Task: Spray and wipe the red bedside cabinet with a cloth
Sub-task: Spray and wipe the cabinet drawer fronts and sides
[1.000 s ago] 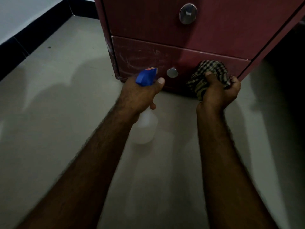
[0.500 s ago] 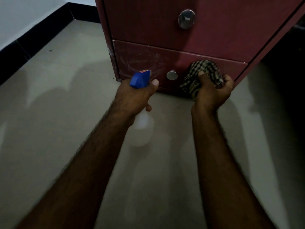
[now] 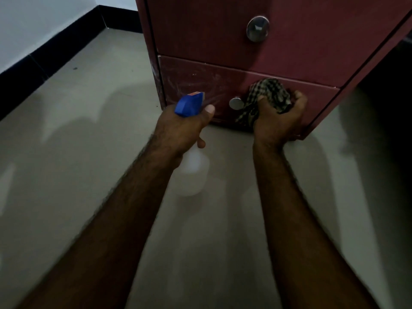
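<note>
Hands meet low on the red bedside cabinet, in our head view. Left of the lower drawer knob, our left hand curls its fingers round the neck of a spray bottle, blue nozzle aimed at the scuffed drawer front, apparently to wet the marks. Right of that knob, our right hand clutches a bunched checked cloth in curled fingers, pressed against the drawer for rubbing. Below the knob spreads a pale floor; far left, a white wall with black skirting. Light is dim.
</note>
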Demonstrator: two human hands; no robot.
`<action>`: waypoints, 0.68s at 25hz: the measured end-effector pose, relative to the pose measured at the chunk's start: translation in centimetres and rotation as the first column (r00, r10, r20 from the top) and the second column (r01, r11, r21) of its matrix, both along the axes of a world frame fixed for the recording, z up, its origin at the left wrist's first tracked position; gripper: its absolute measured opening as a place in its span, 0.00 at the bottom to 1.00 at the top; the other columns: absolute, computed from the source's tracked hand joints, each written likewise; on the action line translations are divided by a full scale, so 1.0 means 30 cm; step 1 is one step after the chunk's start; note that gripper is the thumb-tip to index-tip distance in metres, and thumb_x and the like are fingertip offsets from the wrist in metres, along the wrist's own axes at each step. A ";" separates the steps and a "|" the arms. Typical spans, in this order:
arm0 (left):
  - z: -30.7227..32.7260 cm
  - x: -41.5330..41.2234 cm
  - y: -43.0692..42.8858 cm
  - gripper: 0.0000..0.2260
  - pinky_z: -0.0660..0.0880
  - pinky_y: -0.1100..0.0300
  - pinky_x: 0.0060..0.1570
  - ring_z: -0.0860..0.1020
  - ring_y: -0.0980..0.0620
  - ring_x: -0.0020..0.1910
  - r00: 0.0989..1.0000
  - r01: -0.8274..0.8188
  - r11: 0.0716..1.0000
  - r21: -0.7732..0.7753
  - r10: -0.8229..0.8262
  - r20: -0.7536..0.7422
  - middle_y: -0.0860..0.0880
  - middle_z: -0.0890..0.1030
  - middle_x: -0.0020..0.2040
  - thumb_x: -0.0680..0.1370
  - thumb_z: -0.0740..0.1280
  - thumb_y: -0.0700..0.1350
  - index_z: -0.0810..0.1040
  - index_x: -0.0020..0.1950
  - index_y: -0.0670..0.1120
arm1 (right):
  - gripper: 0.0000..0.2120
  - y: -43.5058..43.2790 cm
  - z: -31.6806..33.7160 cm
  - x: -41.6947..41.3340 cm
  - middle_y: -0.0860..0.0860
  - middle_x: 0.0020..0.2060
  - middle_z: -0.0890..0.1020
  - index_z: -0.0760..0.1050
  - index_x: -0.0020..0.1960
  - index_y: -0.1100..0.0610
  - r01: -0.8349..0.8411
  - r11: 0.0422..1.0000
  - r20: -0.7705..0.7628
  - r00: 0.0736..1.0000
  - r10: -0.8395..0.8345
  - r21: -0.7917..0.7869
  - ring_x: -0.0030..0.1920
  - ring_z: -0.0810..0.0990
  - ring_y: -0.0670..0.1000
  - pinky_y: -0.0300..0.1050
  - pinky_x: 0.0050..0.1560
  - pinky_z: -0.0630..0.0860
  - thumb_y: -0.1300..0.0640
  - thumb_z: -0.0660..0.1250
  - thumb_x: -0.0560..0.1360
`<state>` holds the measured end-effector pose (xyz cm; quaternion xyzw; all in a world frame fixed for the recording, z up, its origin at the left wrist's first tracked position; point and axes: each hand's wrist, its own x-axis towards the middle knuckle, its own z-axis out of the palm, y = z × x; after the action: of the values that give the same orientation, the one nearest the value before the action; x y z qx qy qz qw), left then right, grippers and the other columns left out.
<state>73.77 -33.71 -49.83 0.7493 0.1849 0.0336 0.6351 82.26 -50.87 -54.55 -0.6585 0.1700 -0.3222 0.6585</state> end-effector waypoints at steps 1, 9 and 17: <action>0.003 -0.001 0.004 0.18 0.74 0.68 0.25 0.82 0.57 0.28 1.000 0.000 1.000 0.006 0.000 0.001 0.51 0.81 0.49 0.77 0.73 0.57 0.73 0.63 0.55 | 0.27 0.016 0.001 0.000 0.60 0.54 0.83 0.73 0.64 0.66 -0.011 1.000 0.001 1.000 0.011 -0.015 0.52 0.84 0.54 0.48 0.56 0.81 0.66 0.78 0.68; -0.009 -0.001 0.012 0.15 0.75 0.67 0.26 0.82 0.55 0.29 1.000 -0.008 1.000 0.001 0.008 -0.009 0.48 0.81 0.50 0.77 0.73 0.56 0.71 0.57 0.56 | 0.33 0.050 0.011 0.003 0.56 0.61 0.80 0.72 0.69 0.64 -0.056 0.975 0.004 0.998 0.058 -0.214 0.60 0.80 0.52 0.53 0.64 0.77 0.61 0.79 0.67; -0.016 0.004 0.033 0.15 0.74 0.69 0.25 0.81 0.57 0.26 1.000 -0.022 1.000 -0.011 0.022 0.004 0.52 0.81 0.48 0.77 0.73 0.56 0.74 0.60 0.55 | 0.29 0.114 0.066 0.004 0.46 0.50 0.83 0.76 0.64 0.60 -0.127 0.915 0.021 0.989 0.146 -0.382 0.48 0.83 0.43 0.43 0.53 0.81 0.59 0.79 0.65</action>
<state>73.90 -32.72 -50.30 0.7436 0.1921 0.0410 0.6391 82.37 -47.45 -52.56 -0.7757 0.0421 -0.3182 0.5434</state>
